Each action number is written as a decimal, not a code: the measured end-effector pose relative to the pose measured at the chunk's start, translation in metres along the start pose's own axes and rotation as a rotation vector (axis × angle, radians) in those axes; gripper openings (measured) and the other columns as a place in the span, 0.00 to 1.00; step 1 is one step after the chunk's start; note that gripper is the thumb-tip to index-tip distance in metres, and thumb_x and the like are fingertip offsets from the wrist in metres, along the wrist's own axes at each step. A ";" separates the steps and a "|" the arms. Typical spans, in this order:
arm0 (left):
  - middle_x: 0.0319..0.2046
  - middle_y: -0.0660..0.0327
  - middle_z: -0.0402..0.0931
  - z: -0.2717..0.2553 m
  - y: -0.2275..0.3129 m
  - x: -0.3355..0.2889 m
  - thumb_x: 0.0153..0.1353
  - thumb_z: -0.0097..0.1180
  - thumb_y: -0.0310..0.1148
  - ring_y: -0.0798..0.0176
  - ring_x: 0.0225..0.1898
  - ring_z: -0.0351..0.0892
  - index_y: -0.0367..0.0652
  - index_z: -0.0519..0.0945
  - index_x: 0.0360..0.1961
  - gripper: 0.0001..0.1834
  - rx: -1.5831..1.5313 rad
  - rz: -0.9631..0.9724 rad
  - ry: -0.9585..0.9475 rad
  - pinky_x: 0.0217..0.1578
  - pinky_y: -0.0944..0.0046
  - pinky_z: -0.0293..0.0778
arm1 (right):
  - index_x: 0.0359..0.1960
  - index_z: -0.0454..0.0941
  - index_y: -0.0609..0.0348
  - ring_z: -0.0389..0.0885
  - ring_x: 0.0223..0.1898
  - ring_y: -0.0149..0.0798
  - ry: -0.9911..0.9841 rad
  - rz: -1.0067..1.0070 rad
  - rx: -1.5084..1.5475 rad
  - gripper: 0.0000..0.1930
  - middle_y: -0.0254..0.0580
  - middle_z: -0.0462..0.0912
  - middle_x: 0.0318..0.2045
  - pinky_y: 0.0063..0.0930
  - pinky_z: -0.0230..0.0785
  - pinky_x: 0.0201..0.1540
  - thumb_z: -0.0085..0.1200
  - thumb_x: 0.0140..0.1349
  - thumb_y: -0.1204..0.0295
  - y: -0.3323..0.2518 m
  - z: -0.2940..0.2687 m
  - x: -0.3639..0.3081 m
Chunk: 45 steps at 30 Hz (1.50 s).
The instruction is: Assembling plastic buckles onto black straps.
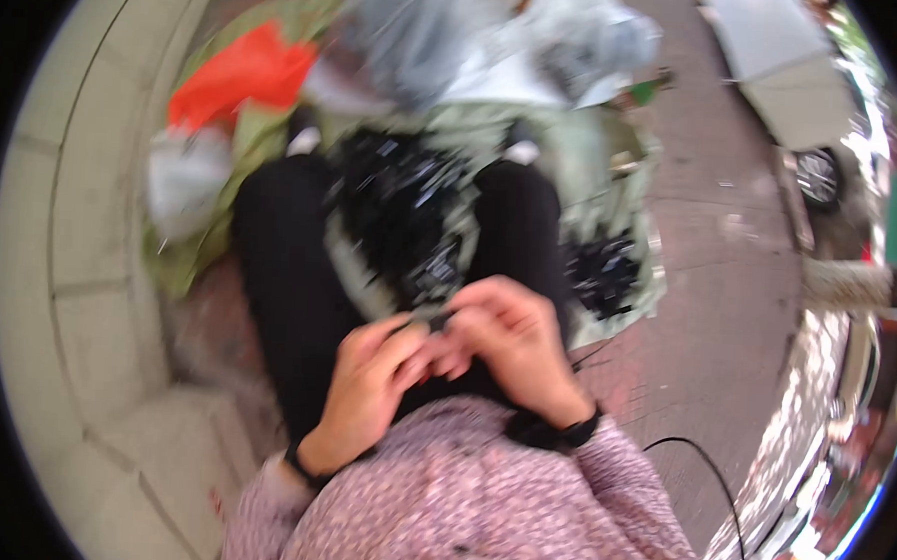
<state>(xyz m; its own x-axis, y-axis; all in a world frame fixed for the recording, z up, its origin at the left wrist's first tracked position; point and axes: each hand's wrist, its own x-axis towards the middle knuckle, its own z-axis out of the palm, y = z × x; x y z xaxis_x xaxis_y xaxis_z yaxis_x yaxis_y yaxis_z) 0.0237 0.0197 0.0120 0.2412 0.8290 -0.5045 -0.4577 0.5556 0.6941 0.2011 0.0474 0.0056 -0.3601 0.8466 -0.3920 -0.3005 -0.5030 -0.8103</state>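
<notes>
The person sits with both knees apart, looking down at a heap of small black pieces that lies on a pale green sheet between the black-trousered legs. Both hands meet just above the lap: the left hand and the right hand have their fingertips pressed together around one small dark piece, which sits pinched between them at the middle of the view, close to the body and just nearer than the heap. The picture is blurred, so the exact shape of the piece and which fingers bear on it cannot be told. By my reading, the step in hand is working on a single piece taken from the heap, perhaps picking at it or pulling it apart. The next move seems to call for a steady two-handed pinch, with the fingertips twisting or peeling against each other. A second, smaller cluster of black pieces lies on the sheet beside the right knee. An orange bag and a white bag sit further off to the left.
</notes>
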 end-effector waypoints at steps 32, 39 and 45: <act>0.19 0.67 0.67 0.020 0.030 -0.043 0.68 0.46 0.29 0.75 0.21 0.62 0.35 0.78 0.29 0.12 0.416 0.147 -0.106 0.23 0.71 0.58 | 0.48 0.77 0.62 0.76 0.30 0.20 -0.018 -0.193 -0.268 0.10 0.28 0.80 0.31 0.16 0.70 0.33 0.50 0.72 0.70 0.019 -0.002 0.002; 0.18 0.71 0.70 -0.006 0.019 -0.029 0.67 0.49 0.32 0.78 0.20 0.63 0.39 0.82 0.30 0.13 0.554 0.268 0.010 0.22 0.74 0.58 | 0.46 0.79 0.61 0.72 0.27 0.18 -0.131 -0.169 -0.165 0.10 0.25 0.79 0.29 0.14 0.67 0.30 0.54 0.70 0.69 0.001 -0.003 0.002; 0.18 0.72 0.68 0.009 0.031 -0.025 0.68 0.54 0.36 0.78 0.21 0.64 0.40 0.81 0.29 0.13 0.572 0.295 -0.024 0.22 0.73 0.59 | 0.42 0.80 0.59 0.72 0.31 0.17 -0.190 -0.149 -0.153 0.06 0.24 0.79 0.32 0.14 0.64 0.32 0.58 0.67 0.72 0.012 -0.001 0.006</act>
<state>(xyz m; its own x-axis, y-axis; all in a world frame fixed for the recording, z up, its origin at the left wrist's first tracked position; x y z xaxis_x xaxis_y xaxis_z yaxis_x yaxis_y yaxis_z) 0.0111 0.0161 0.0507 0.1970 0.9497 -0.2435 0.0196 0.2445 0.9695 0.1957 0.0468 -0.0068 -0.4850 0.8544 -0.1865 -0.2312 -0.3309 -0.9149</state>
